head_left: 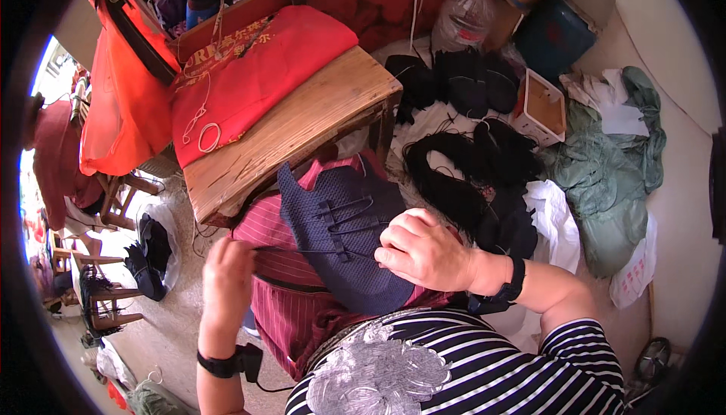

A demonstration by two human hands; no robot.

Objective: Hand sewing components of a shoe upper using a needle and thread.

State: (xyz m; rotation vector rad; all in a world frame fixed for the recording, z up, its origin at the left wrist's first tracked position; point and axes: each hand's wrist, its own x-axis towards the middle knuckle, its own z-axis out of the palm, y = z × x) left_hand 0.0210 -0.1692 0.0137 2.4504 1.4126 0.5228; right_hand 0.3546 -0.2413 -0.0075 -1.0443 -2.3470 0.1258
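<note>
A dark blue knit shoe upper (344,226) lies across my lap, with thin dark laces (349,222) threaded through loops along its middle. My right hand (423,250) is closed on the upper's right edge. To the left of the upper, my left hand (228,267) is closed, its fingers a little blurred. A taut dark lace (291,250) runs from those fingers to the upper. The lace's end inside my left hand is hidden. Under the upper shows dark red striped cloth (283,317) over my legs.
Ahead stands a wooden bench (295,124) with a red cloth (261,67) and a loop of cord (209,137). Black bundles of laces (446,162), a white basket (541,109) and a green bag (605,181) lie at right. Stools (106,286) stand at left.
</note>
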